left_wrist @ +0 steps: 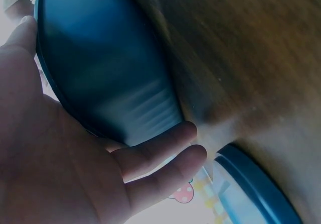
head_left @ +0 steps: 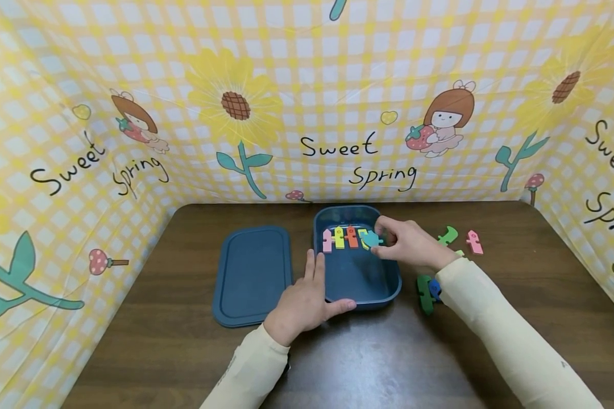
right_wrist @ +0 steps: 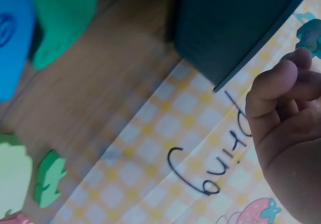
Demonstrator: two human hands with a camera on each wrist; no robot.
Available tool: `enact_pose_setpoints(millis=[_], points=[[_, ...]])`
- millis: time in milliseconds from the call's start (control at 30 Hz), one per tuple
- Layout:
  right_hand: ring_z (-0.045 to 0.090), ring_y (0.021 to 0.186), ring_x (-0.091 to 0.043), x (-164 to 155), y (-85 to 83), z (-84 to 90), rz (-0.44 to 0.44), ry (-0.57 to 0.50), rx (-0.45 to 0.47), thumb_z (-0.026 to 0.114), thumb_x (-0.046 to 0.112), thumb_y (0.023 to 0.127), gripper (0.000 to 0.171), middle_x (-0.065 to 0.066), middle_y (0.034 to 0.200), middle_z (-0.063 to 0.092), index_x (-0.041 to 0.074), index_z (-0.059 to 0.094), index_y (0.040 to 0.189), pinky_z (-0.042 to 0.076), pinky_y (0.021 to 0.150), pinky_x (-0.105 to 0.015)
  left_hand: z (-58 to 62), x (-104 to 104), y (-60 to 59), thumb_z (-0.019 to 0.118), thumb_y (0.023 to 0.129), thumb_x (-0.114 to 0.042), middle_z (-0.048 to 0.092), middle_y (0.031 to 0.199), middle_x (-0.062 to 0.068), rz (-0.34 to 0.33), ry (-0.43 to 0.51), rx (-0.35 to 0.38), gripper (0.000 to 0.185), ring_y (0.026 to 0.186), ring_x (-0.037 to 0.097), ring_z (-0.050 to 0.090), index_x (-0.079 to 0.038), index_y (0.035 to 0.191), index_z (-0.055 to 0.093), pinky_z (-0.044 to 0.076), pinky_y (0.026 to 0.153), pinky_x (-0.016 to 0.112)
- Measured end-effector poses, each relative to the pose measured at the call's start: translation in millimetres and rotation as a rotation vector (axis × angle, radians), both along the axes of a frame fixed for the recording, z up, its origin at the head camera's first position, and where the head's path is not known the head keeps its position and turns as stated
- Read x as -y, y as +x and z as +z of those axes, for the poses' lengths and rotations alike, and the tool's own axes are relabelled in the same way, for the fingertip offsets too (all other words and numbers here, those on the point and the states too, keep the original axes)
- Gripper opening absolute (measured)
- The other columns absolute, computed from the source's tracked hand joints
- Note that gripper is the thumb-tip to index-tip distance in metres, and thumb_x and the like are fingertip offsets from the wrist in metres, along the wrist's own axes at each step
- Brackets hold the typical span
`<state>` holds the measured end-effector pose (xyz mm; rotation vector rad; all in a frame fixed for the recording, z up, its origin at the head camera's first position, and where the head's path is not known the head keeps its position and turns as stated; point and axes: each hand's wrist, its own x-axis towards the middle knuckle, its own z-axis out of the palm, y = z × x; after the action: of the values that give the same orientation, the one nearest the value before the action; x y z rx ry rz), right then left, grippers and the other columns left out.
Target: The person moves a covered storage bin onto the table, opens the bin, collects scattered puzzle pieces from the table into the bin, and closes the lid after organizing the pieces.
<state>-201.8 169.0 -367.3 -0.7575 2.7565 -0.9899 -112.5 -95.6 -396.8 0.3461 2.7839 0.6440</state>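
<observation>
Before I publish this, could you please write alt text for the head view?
A person's right hand pinches a teal piece beside a row of colourful pieces in a blue box; the left hand rests at its near-left corner. A blue lid lies left, loose pieces right, on a brown table.

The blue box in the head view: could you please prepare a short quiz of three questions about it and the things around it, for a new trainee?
1. Multiple choice. What colour is the piece that the right hand pinches at the box?
A) orange
B) teal
C) pink

2. True or false? The lid is fitted on the box.

3. Fill the gap. In the head view, the leftmost piece inside the box is ____ in colour.

Key:
1. B: the teal piece is between the thumb and fingers.
2. False: it lies beside the box on the table.
3. Pink: the pink piece is at the left end of the row.
</observation>
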Motion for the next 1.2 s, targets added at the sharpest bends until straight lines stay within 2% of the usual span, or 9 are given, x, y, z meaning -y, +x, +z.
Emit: enact_pose_setpoints(millis=[333, 633, 733, 900, 1200], points=[[0.05, 0.055, -0.021, 20, 2.5, 6.9, 0.042, 0.017, -0.015, 0.077, 0.036, 0.09, 0.029, -0.002, 0.067, 0.05, 0.022, 0.055, 0.104, 0.039, 0.052, -0.034, -1.6, 1, -0.3, 0.062, 0.085, -0.074, -0.008, 0.168, 0.014, -0.006, 0.02, 0.0, 0.118, 0.074, 0.025, 0.065, -0.008, 0.163, 0.003, 0.046, 0.05, 0.034], [0.053, 0.057, -0.018, 35, 4.6, 4.9, 0.104, 0.033, -0.029, 0.076, 0.035, 0.09, 0.03, -0.001, 0.068, 0.052, 0.02, 0.056, 0.106, 0.04, 0.052, -0.033, -2.4, 1, -0.5, 0.061, 0.086, -0.074, -0.005, 0.168, 0.015, -0.016, 0.014, -0.015, 0.118, 0.086, 0.03, 0.068, -0.006, 0.163, 0.003, 0.046, 0.05, 0.032], [0.053, 0.058, -0.018, 39, 5.1, 2.9, 0.113, 0.037, -0.021, 0.076, 0.035, 0.09, 0.029, -0.001, 0.069, 0.054, 0.02, 0.057, 0.105, 0.042, 0.052, -0.033, -3.0, 1, -0.6, 0.062, 0.085, -0.074, -0.004, 0.168, 0.016, -0.014, 0.022, -0.015, 0.12, 0.077, 0.026, 0.066, -0.005, 0.162, 0.001, 0.046, 0.048, 0.032], [0.053, 0.058, -0.018, 45, 5.9, 0.7, 0.127, 0.036, -0.01, 0.077, 0.035, 0.091, 0.028, -0.002, 0.069, 0.054, 0.021, 0.057, 0.105, 0.042, 0.053, -0.032, -3.2, 1, 0.1, 0.062, 0.085, -0.074, -0.007, 0.168, 0.015, -0.011, 0.032, -0.011, 0.122, 0.057, 0.017, 0.056, -0.005, 0.162, -0.003, 0.044, 0.045, 0.034], [0.054, 0.059, -0.017, 53, 6.6, 0.2, 0.144, 0.06, 0.0, 0.076, 0.036, 0.091, 0.03, -0.004, 0.07, 0.055, 0.02, 0.058, 0.109, 0.044, 0.055, -0.033, -0.4, 2, 2.5, 0.06, 0.083, -0.078, -0.007, 0.168, 0.013, -0.01, 0.037, -0.006, 0.124, 0.051, 0.017, 0.053, -0.006, 0.162, -0.003, 0.042, 0.044, 0.033]])
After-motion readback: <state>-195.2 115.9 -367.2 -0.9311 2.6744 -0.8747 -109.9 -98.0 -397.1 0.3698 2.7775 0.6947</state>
